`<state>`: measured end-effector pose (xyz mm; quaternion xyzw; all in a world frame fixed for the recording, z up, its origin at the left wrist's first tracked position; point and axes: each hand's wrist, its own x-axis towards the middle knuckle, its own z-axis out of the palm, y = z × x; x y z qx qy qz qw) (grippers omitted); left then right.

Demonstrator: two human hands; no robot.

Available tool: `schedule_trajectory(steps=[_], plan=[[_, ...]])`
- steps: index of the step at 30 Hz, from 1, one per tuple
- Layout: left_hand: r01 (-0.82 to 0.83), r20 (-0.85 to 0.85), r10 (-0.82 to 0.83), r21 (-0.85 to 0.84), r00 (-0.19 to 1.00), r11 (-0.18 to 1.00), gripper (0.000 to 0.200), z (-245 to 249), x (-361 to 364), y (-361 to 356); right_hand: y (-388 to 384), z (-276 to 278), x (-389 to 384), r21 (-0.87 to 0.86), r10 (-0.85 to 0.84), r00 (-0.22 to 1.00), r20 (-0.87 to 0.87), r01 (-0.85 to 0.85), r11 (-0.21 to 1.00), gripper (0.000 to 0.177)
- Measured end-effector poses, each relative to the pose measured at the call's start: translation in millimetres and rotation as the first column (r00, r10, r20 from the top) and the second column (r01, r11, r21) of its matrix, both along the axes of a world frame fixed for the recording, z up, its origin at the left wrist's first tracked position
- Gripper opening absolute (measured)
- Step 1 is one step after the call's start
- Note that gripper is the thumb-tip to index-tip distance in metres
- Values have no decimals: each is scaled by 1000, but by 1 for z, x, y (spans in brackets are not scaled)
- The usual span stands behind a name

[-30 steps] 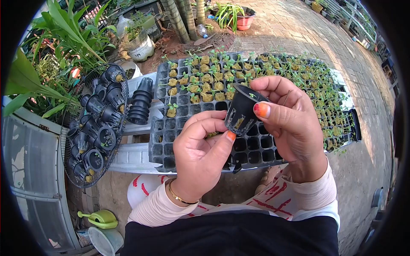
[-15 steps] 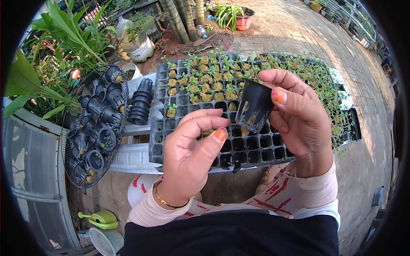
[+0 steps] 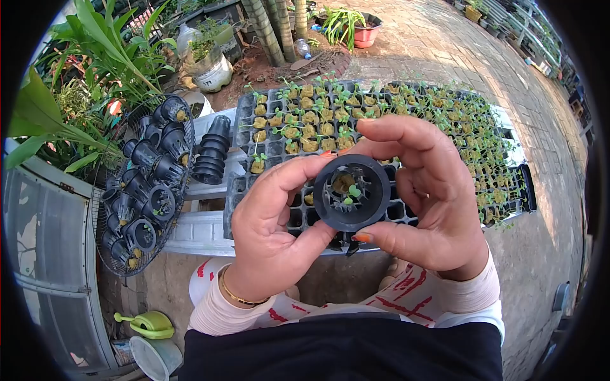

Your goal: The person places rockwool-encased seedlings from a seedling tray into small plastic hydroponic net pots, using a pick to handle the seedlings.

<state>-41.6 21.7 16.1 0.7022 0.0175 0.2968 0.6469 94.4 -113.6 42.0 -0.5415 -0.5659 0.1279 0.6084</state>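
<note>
A black net pot (image 3: 368, 213) faces me with its round opening, and a small green seedling (image 3: 351, 194) shows inside beside a brownish plug. My left hand (image 3: 276, 222) grips the pot's left side, thumb at the lower rim and fingers at the top. On the right side, my right hand (image 3: 432, 197) holds it too, its thumb under the rim and its fingers curved around behind. Below both hands lies the black seedling tray (image 3: 240, 184), with plugs and sprouts in many cells; the cells behind the pot are hidden.
A wire basket (image 3: 189, 136) of filled black net pots stands at the left. Beside it a stack of black pots (image 3: 211, 152) lies on the white slatted table (image 3: 197, 232). A green watering can (image 3: 152, 324) is on the ground at lower left. Potted plants line the back.
The pot has turned from side-on to opening toward me and moved slightly left and down. My left hand, apart from it before, now grips it too.
</note>
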Motion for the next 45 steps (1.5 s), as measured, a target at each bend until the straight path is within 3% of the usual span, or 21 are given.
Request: schedule_trajectory(steps=[5, 8, 10, 13, 18, 21, 25, 26, 27, 28, 29, 30, 32, 33, 34, 35, 37, 38, 42, 44, 45], plan=[[-41, 7, 41, 59, 999, 997, 47, -5, -1, 3, -1, 3, -2, -5, -1, 998, 61, 2, 1000, 82], [-50, 62, 47, 56, 997, 997, 47, -6, 0, 5, 2, 2, -10, -71, -12, 999, -30, 9, 997, 80], [12, 163, -2, -60, 987, 998, 47, -2, 0, 8, 16, -11, -18, 54, -16, 922, -387, 40, 998, 70], [34, 187, -1, -176, 982, 984, 48, 6, -9, 14, 25, -4, -31, -36, 26, 854, -519, -52, 998, 57], [-19, 207, 60, -193, 976, 981, 46, 25, -35, 35, 57, 19, -56, -49, 23, 901, -434, -49, 998, 43], [-139, 219, 179, -187, 959, 973, 43, 38, -57, 56, 94, 34, -72, -23, 66, 937, -343, -78, 997, 32], [-314, 169, 329, -107, 929, 943, 35, 60, -88, 105, 154, 66, -94, -288, 39, 961, -274, -120, 950, 22], [-344, 118, 352, -85, 928, 935, 33, 64, -97, 125, 177, 66, -103, -160, 108, 951, -291, -159, 974, 22], [-372, 66, 376, -62, 924, 926, 31, 68, -107, 146, 195, 71, -109, -158, 98, 961, -257, -142, 977, 24], [-395, -34, 393, -86, 919, 915, 28, 75, -116, 164, 226, 68, -105, -163, 199, 945, -258, -246, 955, 44], [-418, -93, 410, -96, 907, 903, 22, 85, -123, 175, 244, 73, -115, -181, 100, 976, -193, -136, 974, 50], [-435, -153, 418, -104, 895, 894, 19, 87, -130, 197, 271, 73, -114, -223, 108, 986, -129, -135, 966, 55], [-459, -213, 430, -107, 877, 882, 17, 88, -137, 232, 319, 74, -124, -277, 23, 994, 103, 7, 961, 46], [-548, -270, 511, -83, 816, 832, 17, 88, -140, 243, 352, 69, -121, -256, 42, 839, 543, 118, 959, 31], [-630, -325, 583, -55, 745, 774, 17, 87, -142, 254, 377, 65, -120, -185, 58, 499, 865, 208, 961, 21], [-635, -326, 587, -56, 741, 771, 17, 85, -142, 265, 383, 66, -128, -187, 63, 500, 864, 203, 961, 21], [-668, -485, 587, 8, 648, 744, 20, 80, -142, 280, 385, 72, -142, -299, 209, 289, 934, 315, 901, 19], [-673, -510, 589, 25, 627, 739, 23, 74, -142, 284, 384, 72, -147, -229, 211, 88, 973, 352, 907, 22], [-598, -664, 508, 112, 549, 794, 27, 60, -136, 298, 400, 63, -156, -344, 373, -10, 928, 361, 867, 20], [-566, -698, 495, 156, 517, 810, 28, 56, -132, 302, 399, 60, -156, -490, 448, 199, 872, 389, 780, 22], [-530, -723, 495, 209, 482, 822, 29, 57, -130, 301, 399, 58, -156, -497, 454, 202, 868, 391, 775, 22]])
